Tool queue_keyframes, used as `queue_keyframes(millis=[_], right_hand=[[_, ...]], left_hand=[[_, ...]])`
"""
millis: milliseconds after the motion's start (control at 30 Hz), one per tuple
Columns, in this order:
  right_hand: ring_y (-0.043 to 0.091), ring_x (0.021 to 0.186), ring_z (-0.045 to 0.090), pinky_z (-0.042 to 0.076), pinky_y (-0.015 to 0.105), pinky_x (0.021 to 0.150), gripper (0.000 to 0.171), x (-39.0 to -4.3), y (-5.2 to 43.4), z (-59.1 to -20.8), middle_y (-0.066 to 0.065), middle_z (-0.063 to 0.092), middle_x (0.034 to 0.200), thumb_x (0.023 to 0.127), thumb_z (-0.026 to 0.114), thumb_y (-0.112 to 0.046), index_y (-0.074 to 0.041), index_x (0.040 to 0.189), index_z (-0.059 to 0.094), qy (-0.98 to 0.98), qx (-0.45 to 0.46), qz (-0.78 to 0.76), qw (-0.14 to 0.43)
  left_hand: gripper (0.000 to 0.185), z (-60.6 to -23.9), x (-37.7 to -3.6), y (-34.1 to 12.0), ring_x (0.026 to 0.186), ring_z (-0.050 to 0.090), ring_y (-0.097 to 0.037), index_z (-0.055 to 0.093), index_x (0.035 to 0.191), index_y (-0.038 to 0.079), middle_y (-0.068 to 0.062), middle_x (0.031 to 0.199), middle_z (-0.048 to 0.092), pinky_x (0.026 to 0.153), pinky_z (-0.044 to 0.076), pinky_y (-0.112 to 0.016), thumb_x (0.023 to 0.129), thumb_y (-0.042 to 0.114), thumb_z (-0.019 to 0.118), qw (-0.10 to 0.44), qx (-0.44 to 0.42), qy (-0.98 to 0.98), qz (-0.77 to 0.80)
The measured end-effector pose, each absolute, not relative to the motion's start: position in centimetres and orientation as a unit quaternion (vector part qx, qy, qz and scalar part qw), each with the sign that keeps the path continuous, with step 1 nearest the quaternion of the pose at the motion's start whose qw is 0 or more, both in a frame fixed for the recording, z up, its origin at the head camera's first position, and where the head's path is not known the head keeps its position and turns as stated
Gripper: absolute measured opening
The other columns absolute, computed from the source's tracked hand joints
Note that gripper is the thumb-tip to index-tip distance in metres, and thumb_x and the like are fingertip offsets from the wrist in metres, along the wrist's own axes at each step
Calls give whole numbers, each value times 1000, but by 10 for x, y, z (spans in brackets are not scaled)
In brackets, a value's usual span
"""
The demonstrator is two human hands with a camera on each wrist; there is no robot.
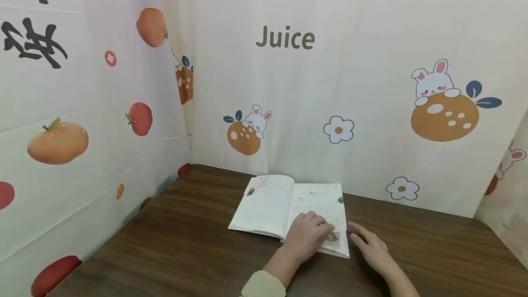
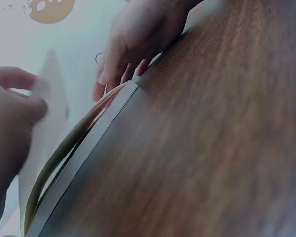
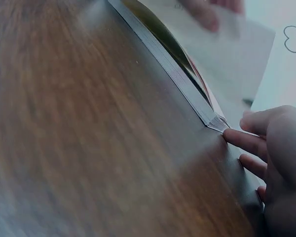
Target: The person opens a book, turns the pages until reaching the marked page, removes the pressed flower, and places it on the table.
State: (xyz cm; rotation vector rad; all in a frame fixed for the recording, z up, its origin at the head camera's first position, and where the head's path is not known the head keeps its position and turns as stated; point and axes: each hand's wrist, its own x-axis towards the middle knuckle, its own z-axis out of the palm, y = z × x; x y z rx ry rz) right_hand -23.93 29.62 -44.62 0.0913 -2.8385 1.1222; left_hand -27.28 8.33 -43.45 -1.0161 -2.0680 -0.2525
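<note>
Head view: open book beneath the left hand, right hand near its edge.
On the wooden table, the left hand lies across the right-hand page, fingers loosely bent; the right hand, fingers relaxed and extended, is just beside that page's outer edge. Left wrist view: the left hand (blurred at the fingertips) is above the book. Right wrist view: the right hand's extended index finger meets the book's near corner.

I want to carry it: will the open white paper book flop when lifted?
The open white paper book would probably flop, as its thin pages curve. It likely won't roll, lying flat on the brown wood-grain table.
</note>
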Motion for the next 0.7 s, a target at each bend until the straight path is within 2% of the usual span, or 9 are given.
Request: queue_keyframes(millis=[200, 433, 700], right_hand=[[44, 127, 32, 17, 67, 94, 45, -240, 297, -450, 19, 47, 134, 94, 52, -28, -5, 132, 49, -929, 37, 365, 52], [44, 127, 30, 16, 67, 94, 51, -241, 298, -451, 21, 43, 137, 91, 56, -37, -8, 132, 50, -932, 24, 358, 44], [46, 127, 29, 16, 68, 92, 57, -242, 296, -449, 23, 40, 138, 88, 57, -43, -8, 132, 49, -934, 15, 356, 29]], left_hand=[[6, -430, -276, 81, 72, 53, -3, 72, 84, 26, 16, 78, 62, 60, 39, -15, 78, 26, 71, 471, -367, -784, -170], [3, -418, -280, 73, 68, 53, -4, 71, 78, 22, 13, 72, 62, 56, 40, -16, 78, 25, 72, 504, -341, -769, -196], [9, -404, -287, 56, 63, 53, -6, 71, 73, 17, 10, 67, 62, 54, 40, -17, 79, 23, 70, 521, -320, -753, -243]])
